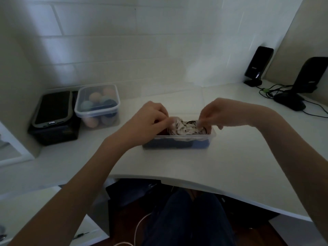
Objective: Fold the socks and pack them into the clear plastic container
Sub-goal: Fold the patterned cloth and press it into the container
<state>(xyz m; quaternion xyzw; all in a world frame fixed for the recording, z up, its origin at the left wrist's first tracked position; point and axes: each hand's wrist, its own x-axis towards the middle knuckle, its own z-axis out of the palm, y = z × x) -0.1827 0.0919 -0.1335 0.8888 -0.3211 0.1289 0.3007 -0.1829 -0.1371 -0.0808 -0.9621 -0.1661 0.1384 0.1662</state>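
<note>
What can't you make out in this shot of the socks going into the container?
- Head view: the left hand and right hand cover part of the patterned sock.
- Socks low in the clear container: blurred by its wall, number unclear.
- Fingers' grip: motion-blurred.

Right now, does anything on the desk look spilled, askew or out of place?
Nothing spilled or damaged. The white patterned sock bulges crumpled above the rim of the clear container, with both the left hand and right hand on it.
</note>
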